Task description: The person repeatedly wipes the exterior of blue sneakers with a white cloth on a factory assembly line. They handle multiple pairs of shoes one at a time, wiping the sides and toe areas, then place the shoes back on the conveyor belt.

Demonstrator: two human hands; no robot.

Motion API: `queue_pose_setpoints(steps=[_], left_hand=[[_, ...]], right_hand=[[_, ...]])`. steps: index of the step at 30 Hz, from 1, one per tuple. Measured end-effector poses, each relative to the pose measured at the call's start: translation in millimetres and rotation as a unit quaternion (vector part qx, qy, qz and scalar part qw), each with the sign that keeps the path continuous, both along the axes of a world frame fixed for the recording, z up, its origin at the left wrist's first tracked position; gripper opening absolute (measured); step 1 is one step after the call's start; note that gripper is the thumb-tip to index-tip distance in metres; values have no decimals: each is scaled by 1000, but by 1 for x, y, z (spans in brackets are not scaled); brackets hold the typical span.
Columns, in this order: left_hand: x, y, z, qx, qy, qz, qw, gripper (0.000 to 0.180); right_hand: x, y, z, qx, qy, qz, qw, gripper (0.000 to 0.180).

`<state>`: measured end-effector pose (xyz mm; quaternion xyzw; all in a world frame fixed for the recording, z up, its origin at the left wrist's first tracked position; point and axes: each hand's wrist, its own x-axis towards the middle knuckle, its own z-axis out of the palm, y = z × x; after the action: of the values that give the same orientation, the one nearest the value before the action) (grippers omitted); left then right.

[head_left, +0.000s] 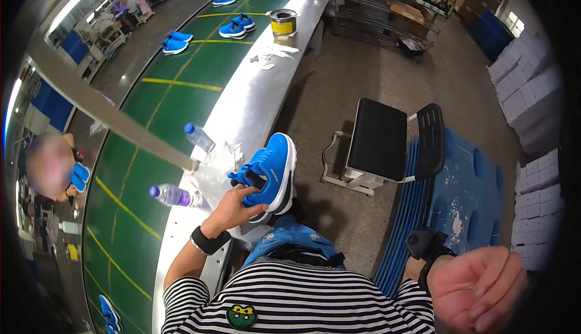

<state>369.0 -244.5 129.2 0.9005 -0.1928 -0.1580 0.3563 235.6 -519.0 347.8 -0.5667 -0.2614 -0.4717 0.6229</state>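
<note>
Factory floor, grey: a green conveyor belt (145, 113) with yellow cross lines, left of frame, and beside it a long metal bench (242, 101) running from lower left to top centre. Stock on the belt: blue sneakers in pairs, one pair (236, 26) at top centre-left. On the bench: one clear bottle with blue cap (200, 138), one bottle with purple cap (173, 195), crumpled clear plastic (225, 157), one yellow-banded tin (283, 23) farther up. Right of frame: one black-seated chair (378, 134); stacked white boxes (535, 204). Principal item: one blue sneaker (273, 167), laced, white midsole, centre of frame at the bench's right edge; contact with the bench cannot be told. A further blue part shows on its left side; whether a second shoe, uncertain. Left hand (235, 208): grasping the sneaker at heel and collar. Right hand (481, 285): lower right, well apart from the sneaker, fingers loosely curled, nothing seen in it. Step in hand, by judgement: single-handed holding of the sneaker. Next move, by judgement: calls for a secure heel grip and clearance from the bottles. Orientation: toe toward top of frame, leaning slightly right; heel toward the lower edge; long axis steep, near vertical in frame; shoe rolled, with sole edge rightward and opening leftward.
</note>
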Motion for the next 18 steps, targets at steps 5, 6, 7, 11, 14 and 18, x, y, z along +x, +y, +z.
queue_pose_setpoints(steps=[5,6,7,11,14,18], left_hand=[[78,-25,-29,-65,21,36,997,48],[93,-23,-36,-52,0,51,997,49],[114,-39,-44,-65,-15,34,997,51],[176,-30,-52,-50,13,115,992,51],[212,-48,-46,-26,4,133,991,49],[240,-47,-39,-20,11,181,983,49]], right_hand=[[107,-26,-29,136,-146,116,973,14],[133,-21,-26,167,-137,89,972,16],[154,-16,-37,190,-73,111,973,8],[252,2,-57,21,95,551,829,23],[285,26,-63,74,91,657,744,21],[341,36,-59,78,-11,693,716,19]])
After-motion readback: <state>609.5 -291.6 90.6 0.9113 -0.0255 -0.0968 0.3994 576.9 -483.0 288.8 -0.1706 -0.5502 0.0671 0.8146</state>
